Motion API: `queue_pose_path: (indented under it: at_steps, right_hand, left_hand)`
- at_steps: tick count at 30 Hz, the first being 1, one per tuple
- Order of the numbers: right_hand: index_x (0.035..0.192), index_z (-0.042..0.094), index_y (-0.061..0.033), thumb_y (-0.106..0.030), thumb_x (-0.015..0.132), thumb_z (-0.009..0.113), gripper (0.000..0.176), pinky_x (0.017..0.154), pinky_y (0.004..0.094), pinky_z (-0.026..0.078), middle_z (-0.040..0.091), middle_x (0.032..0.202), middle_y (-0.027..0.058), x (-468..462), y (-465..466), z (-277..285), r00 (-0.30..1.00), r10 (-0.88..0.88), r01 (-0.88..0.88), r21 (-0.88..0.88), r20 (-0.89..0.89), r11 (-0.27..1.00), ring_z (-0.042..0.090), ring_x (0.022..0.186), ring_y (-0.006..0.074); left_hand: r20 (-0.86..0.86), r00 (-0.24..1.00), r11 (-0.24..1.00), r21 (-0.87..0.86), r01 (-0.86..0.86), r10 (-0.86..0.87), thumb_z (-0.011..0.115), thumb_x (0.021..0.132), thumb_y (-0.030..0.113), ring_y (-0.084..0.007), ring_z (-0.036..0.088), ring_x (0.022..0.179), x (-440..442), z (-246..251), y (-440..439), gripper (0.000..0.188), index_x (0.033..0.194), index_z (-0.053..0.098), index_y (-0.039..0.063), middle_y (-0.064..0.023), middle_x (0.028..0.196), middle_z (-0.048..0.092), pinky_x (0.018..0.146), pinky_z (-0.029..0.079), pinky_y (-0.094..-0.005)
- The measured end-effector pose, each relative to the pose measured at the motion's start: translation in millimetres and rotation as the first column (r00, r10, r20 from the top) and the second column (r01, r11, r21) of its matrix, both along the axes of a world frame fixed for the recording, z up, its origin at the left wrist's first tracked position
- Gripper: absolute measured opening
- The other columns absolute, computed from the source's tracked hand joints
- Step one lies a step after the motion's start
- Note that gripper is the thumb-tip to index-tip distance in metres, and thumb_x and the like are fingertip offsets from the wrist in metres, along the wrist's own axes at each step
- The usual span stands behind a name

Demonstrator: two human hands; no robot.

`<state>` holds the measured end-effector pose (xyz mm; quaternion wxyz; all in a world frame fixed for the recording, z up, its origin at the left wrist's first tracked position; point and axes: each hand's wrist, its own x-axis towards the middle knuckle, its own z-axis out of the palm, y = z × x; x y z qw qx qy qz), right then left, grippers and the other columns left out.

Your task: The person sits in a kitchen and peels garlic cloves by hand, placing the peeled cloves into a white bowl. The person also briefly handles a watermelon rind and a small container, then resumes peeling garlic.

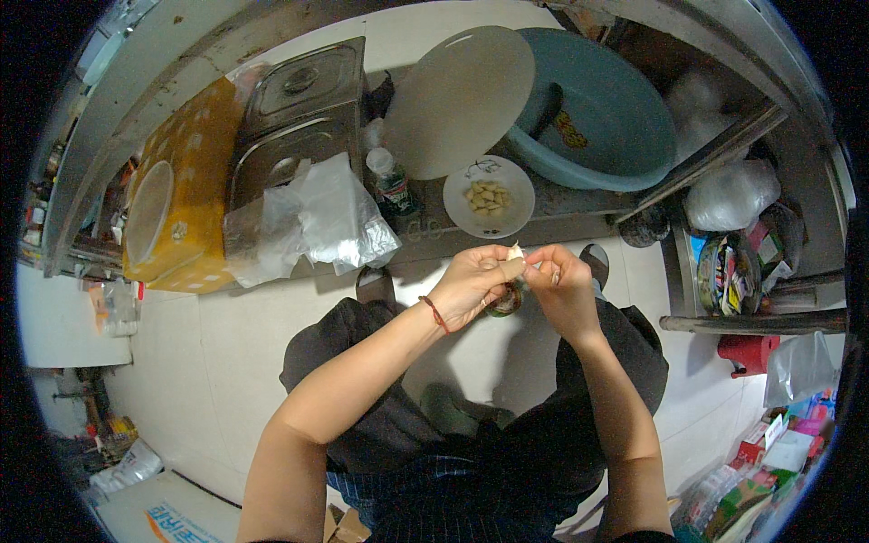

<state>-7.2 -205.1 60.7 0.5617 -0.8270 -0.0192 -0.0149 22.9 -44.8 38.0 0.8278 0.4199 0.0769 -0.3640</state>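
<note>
A pale garlic clove point(515, 252) is pinched in the fingers of my left hand point(473, 279), which wears a red cord bracelet. My right hand point(559, 279) meets it from the right, fingertips closed on a bit of the clove's skin. Just beyond both hands, a white bowl point(458, 216) with a dark painted pattern holds several peeled garlic cloves point(487, 197). Below my hands, partly hidden by the left one, is a small round container point(504, 303) with dark reddish contents that I cannot make out.
A large blue-green plastic basin point(611, 122) and a pale round lid point(461, 102) stand behind the bowl. Left are a capped bottle point(390, 183), clear plastic bags point(333, 210), lidded steel pans point(299, 136) and a yellow box point(190, 190). A red stool point(747, 354) is at right.
</note>
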Motion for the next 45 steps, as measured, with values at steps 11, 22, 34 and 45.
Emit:
queue_pose_path:
  at_steps: [11,22,34,45]
  right_hand:
    - [0.091,0.057,-0.0039,-0.018,0.092,0.05,0.016,0.064,0.043,0.05,0.063,0.074,0.0163,-8,0,4,0.981,0.179,-0.133,-0.423,0.071,0.896,0.064,0.073,0.0364]
    - [0.089,0.058,0.0028,-0.019,0.093,0.049,0.024,0.061,0.0303,0.047,0.062,0.075,0.0106,-2,-13,-6,0.985,0.122,-0.122,0.01,-0.119,0.993,0.059,0.066,0.0172]
    - [0.083,0.056,-0.0071,-0.025,0.095,0.047,0.023,0.036,0.0203,0.021,0.033,0.054,-0.0082,3,-22,2,0.847,0.221,0.039,0.47,-0.484,0.882,0.025,0.041,0.003]
    - [0.082,0.056,-0.0071,-0.027,0.094,0.048,0.025,0.037,0.0199,0.021,0.035,0.054,-0.0083,-1,-13,1,0.811,0.281,0.077,0.57,-0.514,0.818,0.025,0.042,0.0029]
  left_hand:
    - [0.211,0.972,0.969,0.242,0.053,-0.106,0.065,0.086,0.02,-0.0004,0.042,0.054,-4,-2,7,0.023,0.098,0.066,0.0,0.0012,0.071,0.06,0.047,0.031,-0.0153]
    - [0.225,0.971,0.983,0.177,0.043,-0.083,0.055,0.09,0.016,-0.0019,0.048,0.063,-1,-2,-2,0.02,0.106,0.059,0.004,0.0019,0.082,0.057,0.048,0.032,-0.0151]
    - [0.119,0.992,0.98,0.199,0.009,-0.033,0.055,0.09,0.019,-0.0033,0.053,0.067,2,1,1,0.015,0.1,0.058,0.007,0.0012,0.084,0.059,0.047,0.032,-0.0133]
    - [0.251,0.963,0.982,0.183,0.054,-0.1,0.057,0.092,0.024,-0.0012,0.05,0.07,-1,-2,0,0.02,0.101,0.06,0.007,0.0024,0.086,0.061,0.05,0.032,-0.0133]
